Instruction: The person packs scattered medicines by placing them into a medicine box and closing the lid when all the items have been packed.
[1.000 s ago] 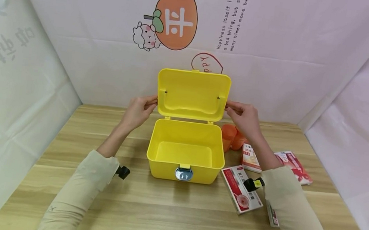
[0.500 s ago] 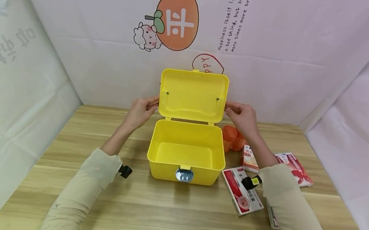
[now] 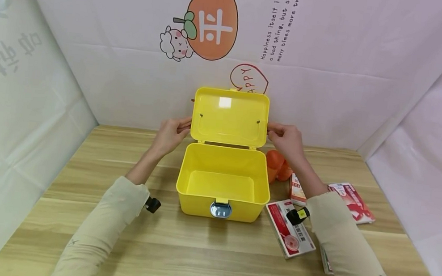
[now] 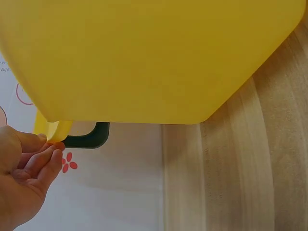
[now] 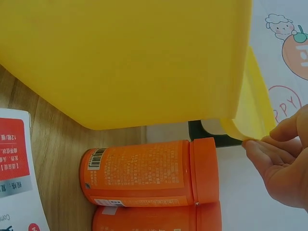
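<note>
A yellow plastic box [image 3: 197, 205] stands on the table with its lid [image 3: 230, 117] swung up and leaning back on the rear hinges. Its inside is bare, and a clear latch [image 3: 220, 209] hangs at the front. My left hand [image 3: 169, 138] pinches the lid's left edge between thumb and fingers. On the other side, my right hand [image 3: 288, 144] pinches the right edge the same way. Behind the lid, a dark green handle [image 4: 91, 140] shows in the left wrist view. Some fingertips are hidden behind the lid.
To the right of the box stand two orange bottles [image 5: 139, 173]. Medicine boxes lie nearer, including a red and white one [image 3: 290, 230]. A red and white packet [image 3: 351, 202] lies farther right. A white printed cloth [image 3: 330, 95] hangs close behind the lid.
The lid has tilted farther back, its top edge sinking lower in the head view. Both hands have moved slightly with it, still holding its sides. The box body stays in place.
</note>
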Available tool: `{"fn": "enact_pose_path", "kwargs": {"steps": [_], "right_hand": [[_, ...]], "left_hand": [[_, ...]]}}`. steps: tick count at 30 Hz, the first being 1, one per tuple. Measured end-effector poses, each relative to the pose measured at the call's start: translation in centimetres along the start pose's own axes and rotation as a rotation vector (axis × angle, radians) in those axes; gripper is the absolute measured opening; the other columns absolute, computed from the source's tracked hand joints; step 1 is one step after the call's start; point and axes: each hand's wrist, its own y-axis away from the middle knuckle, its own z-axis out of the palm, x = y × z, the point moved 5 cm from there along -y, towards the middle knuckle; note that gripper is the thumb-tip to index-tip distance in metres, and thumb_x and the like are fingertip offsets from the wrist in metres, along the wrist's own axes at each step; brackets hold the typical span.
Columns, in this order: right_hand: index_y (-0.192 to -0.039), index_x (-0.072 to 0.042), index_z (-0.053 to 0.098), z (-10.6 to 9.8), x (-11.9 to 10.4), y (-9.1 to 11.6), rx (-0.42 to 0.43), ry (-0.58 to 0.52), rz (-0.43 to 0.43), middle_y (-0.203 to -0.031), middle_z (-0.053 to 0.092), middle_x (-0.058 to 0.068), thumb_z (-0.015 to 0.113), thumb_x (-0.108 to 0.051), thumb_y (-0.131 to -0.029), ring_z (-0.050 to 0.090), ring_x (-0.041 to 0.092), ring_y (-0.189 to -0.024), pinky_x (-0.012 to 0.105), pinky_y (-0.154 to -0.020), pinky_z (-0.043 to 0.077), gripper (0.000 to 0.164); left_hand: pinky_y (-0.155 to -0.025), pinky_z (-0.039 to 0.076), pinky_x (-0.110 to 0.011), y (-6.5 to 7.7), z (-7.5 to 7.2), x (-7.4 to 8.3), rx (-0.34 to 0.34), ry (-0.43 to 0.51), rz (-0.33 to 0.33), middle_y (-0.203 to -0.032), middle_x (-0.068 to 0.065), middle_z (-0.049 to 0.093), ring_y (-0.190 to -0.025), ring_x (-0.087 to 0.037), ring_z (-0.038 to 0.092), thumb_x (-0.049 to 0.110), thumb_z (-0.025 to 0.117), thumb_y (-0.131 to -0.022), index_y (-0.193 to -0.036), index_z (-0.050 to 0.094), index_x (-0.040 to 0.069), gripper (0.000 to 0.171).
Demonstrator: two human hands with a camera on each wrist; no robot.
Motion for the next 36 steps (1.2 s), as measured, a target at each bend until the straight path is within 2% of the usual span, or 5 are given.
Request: {"fn": "enact_pose_path", "kwargs": {"steps": [5,16,22,30,36], "right_hand": [[-0.132,-0.002,0.064,0.3,0.3,-0.3,-0.013,0.041,0.031,-0.126,0.069,0.018,0.051,-0.009,-0.097,0.057,0.022,-0.073,0.017,-0.050,0.040,0.038],[-0.132,-0.001,0.064,0.6,0.3,0.1,-0.067,0.102,0.060,-0.113,0.070,0.022,0.054,-0.012,-0.098,0.041,0.011,-0.051,0.020,-0.049,0.039,0.037],[-0.131,0.001,0.064,0.9,0.3,0.1,-0.102,0.150,0.057,-0.109,0.069,0.022,0.052,-0.012,-0.099,0.041,0.013,-0.051,0.020,-0.049,0.038,0.036],[-0.130,0.003,0.064,1.3,0.1,0.0,-0.128,0.239,0.029,-0.122,0.069,0.023,0.055,-0.013,-0.098,0.057,0.025,-0.079,0.020,-0.061,0.046,0.037],[-0.129,0.002,0.065,1.7,0.5,-0.2,-0.153,0.275,0.019,-0.118,0.070,0.022,0.057,-0.014,-0.098,0.053,0.023,-0.073,0.021,-0.059,0.043,0.036]], "left_hand": [[-0.092,0.057,-0.039,0.0,0.5,-0.6,-0.005,-0.003,-0.017,-0.130,-0.024,0.064,-0.116,-0.033,0.067,-0.002,0.061,-0.096,-0.136,0.056,-0.007,0.041],[-0.092,0.057,-0.041,0.4,1.0,-0.9,-0.032,-0.024,-0.056,-0.129,-0.024,0.065,-0.116,-0.033,0.067,0.001,0.060,-0.097,-0.135,0.057,-0.007,0.039],[-0.093,0.057,-0.042,0.6,1.2,-1.1,-0.049,-0.021,-0.082,-0.128,-0.025,0.065,-0.115,-0.035,0.068,0.000,0.059,-0.098,-0.134,0.058,-0.008,0.037],[-0.092,0.058,-0.044,1.0,1.4,-1.6,-0.052,-0.040,-0.100,-0.125,-0.024,0.068,-0.112,-0.034,0.069,0.002,0.058,-0.099,-0.132,0.061,-0.007,0.034],[-0.092,0.058,-0.046,1.3,1.5,-2.0,-0.059,-0.044,-0.097,-0.122,-0.025,0.069,-0.110,-0.036,0.069,0.002,0.057,-0.099,-0.129,0.062,-0.008,0.032]]}}
